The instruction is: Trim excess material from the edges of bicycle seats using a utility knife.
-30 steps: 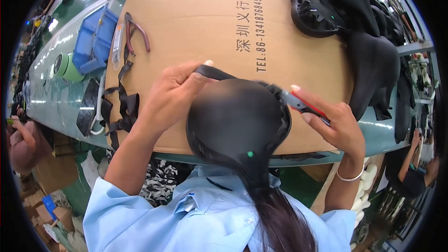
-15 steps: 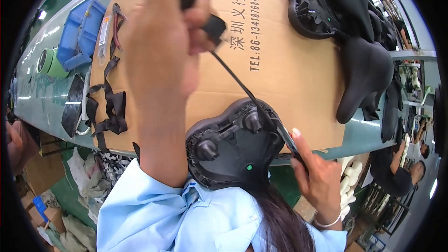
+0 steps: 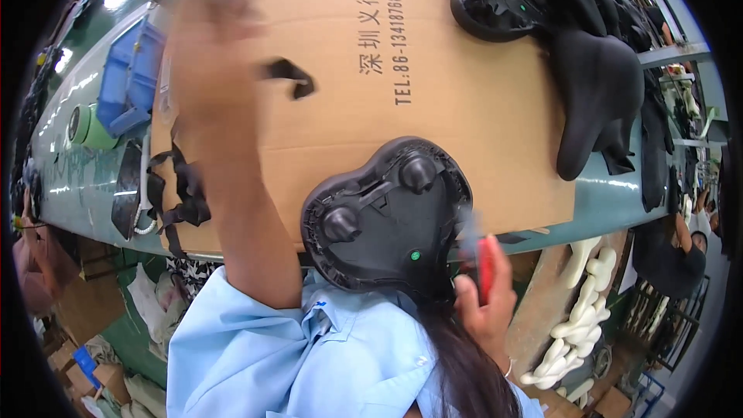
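A black bicycle saddle (image 3: pixel 387 220) lies upside down at the front edge of the table, its hollow underside and two round bumps facing up. My right hand (image 3: pixel 489 298) is wrapped round a red-handled tool (image 3: pixel 486 267), with its blurred grey metal tip beside the saddle's right rim. Over the far left of the cardboard, my left hand (image 3: pixel 220 19) is smeared by motion, so its fingers cannot be read. A short black strip (image 3: pixel 290 77) shows beside my left wrist; whether it hangs from the hand or lies loose is unclear.
Brown cardboard (image 3: pixel 340 116) covers the table. Black strip scraps (image 3: pixel 186 186) and a blue bin (image 3: pixel 130 77) are on the left, near a green round object (image 3: pixel 81 125). More black saddles (image 3: pixel 600 85) pile up at the right. Cream padded shapes (image 3: pixel 576 333) lie beyond the right hand.
My left hand has swung up and left, away from the saddle; the dark strip stretched to the saddle's rim no longer reaches it. My right hand with the tool has shifted slightly left and down.
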{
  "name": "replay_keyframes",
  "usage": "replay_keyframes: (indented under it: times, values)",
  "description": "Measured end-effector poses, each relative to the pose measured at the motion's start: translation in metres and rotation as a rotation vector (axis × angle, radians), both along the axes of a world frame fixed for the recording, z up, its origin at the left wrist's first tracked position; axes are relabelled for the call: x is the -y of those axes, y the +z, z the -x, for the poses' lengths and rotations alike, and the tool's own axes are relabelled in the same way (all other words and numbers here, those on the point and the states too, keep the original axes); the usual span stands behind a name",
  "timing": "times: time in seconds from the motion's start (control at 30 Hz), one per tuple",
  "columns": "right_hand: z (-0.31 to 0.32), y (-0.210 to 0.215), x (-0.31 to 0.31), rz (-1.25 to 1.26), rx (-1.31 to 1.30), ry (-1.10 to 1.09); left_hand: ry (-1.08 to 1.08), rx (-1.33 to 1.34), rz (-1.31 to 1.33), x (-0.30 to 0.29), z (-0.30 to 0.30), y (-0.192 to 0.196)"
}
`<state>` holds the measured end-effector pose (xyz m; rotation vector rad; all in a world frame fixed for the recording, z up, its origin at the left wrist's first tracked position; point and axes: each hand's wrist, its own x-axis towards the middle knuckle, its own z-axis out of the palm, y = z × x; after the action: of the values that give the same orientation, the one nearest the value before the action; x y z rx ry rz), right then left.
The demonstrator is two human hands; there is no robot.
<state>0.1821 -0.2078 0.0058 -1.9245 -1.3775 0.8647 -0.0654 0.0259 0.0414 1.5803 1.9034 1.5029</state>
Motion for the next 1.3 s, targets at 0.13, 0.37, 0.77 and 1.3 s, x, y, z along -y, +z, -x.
replay_keyframes:
  times: [0.13,0.37,0.77,1.3]
  values:
    - [0.001,-0.005,-0.062,-0.147,-0.095,0.027,-0.39,-0.5,0.207,0.037,-0.007,-0.048]
    - [-0.014,0.023,-0.136,-0.56,-0.467,-0.085,-0.865,0.531,0.833,-0.002,0.01,-0.013]
    - [-0.012,-0.041,-0.076,-0.253,-0.617,-0.34,-0.572,0.487,0.477,-0.197,-0.019,-0.061]
    - [-0.009,-0.059,-0.072,-0.464,-0.735,-0.341,-0.682,0.297,0.502,-0.133,-0.072,-0.058]
